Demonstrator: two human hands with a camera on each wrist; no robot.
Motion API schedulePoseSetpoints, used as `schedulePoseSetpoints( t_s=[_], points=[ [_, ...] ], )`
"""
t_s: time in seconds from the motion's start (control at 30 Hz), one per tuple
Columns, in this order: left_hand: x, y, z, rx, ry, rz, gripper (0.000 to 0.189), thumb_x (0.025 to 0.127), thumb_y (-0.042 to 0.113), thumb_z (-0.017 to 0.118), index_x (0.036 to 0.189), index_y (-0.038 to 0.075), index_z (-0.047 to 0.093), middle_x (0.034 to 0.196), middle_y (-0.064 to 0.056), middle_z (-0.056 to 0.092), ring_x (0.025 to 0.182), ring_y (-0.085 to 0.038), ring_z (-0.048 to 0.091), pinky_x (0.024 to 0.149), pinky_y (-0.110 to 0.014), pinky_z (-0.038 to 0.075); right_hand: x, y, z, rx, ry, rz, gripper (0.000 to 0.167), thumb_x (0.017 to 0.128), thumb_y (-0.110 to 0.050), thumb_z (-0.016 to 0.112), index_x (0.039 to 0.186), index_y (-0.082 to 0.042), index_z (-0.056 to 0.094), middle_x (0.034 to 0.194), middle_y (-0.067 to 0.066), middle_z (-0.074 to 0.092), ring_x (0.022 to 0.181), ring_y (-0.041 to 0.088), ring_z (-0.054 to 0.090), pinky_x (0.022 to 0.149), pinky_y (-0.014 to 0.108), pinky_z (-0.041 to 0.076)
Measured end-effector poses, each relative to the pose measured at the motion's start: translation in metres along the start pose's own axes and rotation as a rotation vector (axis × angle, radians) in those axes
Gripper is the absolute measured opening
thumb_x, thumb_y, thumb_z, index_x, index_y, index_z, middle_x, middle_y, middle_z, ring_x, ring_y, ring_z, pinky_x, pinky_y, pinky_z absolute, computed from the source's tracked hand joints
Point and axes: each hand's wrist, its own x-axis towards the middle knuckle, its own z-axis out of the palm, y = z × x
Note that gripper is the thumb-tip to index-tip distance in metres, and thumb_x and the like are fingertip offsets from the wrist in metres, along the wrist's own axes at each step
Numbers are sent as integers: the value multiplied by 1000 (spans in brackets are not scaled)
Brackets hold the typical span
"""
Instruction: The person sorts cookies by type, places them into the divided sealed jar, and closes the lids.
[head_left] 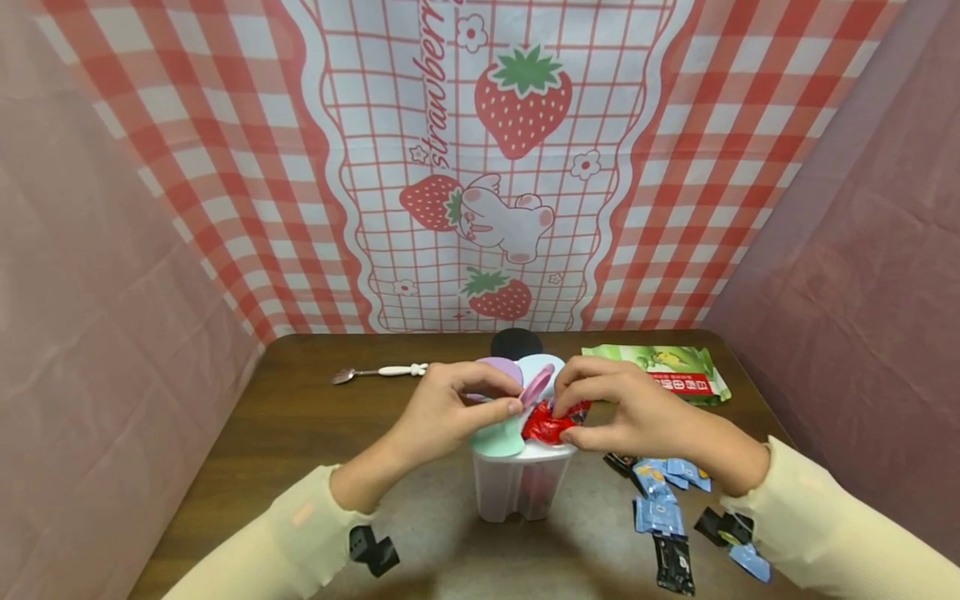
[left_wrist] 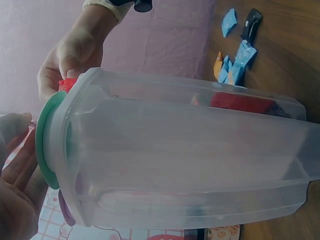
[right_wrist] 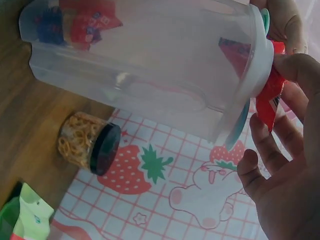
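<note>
A tall translucent plastic container [head_left: 517, 496] stands upright at the middle of the table, with pastel flip lids on its white top. My left hand [head_left: 450, 407] pinches the raised pink lid [head_left: 537, 385] between thumb and fingers. Beneath that hand lies the mint green lid [head_left: 498, 438]. My right hand [head_left: 637, 406] grips a crinkled red packet [head_left: 546, 423] at the opening. In the right wrist view, part of a red packet [right_wrist: 236, 56] shows through the wall just below the top. Red and blue packets [right_wrist: 95, 22] lie at the container's bottom.
Blue packets [head_left: 658, 513] and a black packet [head_left: 673, 563] lie on the right. Behind them is a green food package [head_left: 693, 371]. A black-lidded jar of ring-shaped snacks [right_wrist: 80, 142] stands behind the container. A white-handled utensil [head_left: 401, 370] lies at the back left.
</note>
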Motion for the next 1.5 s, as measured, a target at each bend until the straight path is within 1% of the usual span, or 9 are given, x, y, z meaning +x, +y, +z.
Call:
schedulePoseSetpoints(
  t_s=[0.2,0.33,0.47,0.63,0.77,0.9,1.07,1.23,1.5],
  points=[
    [0,1,0,5,-5,-11,11,89,13,81,100,10,80,98,-3,78,90,-11,73,76,-29,64,2,-1,-5,-68,-59,-15,18,83,-16,85,95,-27,77,107,-13,63,99,4,58,84,27,54],
    [0,1,1,4,-6,-5,11,89,13,81,100,9,80,98,-4,78,90,-11,73,76,-29,64,2,-2,-8,-70,-105,6,13,87,-23,84,97,-28,78,108,-14,62,102,3,56,85,26,53],
    [1,2,1,8,-6,-5,11,89,12,81,100,10,80,98,-3,78,89,-11,74,75,-30,65,2,-4,-10,-63,-131,25,11,90,-24,80,100,-29,79,109,-15,62,103,2,54,85,26,53],
    [2,3,1,13,-12,2,11,89,13,81,99,10,80,97,-3,78,89,-11,73,75,-29,64,3,-7,-10,-71,-137,16,7,94,-24,77,99,-29,79,108,-15,61,101,3,54,84,26,52],
    [3,4,0,19,-13,5,11,89,14,81,99,10,80,97,-3,78,89,-10,73,76,-28,64,6,-9,-11,-105,-152,2,7,93,-23,77,98,-28,79,107,-14,60,99,4,53,81,25,51],
    [4,5,-2,23,-6,-8,12,88,14,82,99,11,80,96,-2,78,89,-11,73,76,-29,64,9,-11,-11,-138,-184,28,6,94,-26,76,98,-29,79,109,-13,59,100,5,51,82,26,50],
    [2,5,-1,16,-2,-23,13,87,14,83,100,11,80,96,-2,78,89,-11,73,76,-31,65,4,-13,-10,-145,-204,53,8,97,-30,73,103,-29,78,116,-11,58,106,6,51,87,29,51],
    [-1,3,1,14,29,-29,13,88,13,83,99,11,79,95,-2,78,86,-11,73,75,-33,65,-3,-13,-9,-149,-210,67,11,98,-28,71,108,-29,77,125,-8,57,112,8,52,92,32,53],
    [-3,2,3,-7,52,-23,13,88,9,81,100,9,78,97,-4,77,88,-13,74,76,-34,65,-8,-11,-8,-156,-206,28,13,100,-23,68,110,-27,75,128,-7,56,113,8,51,91,32,53]
  ],
)
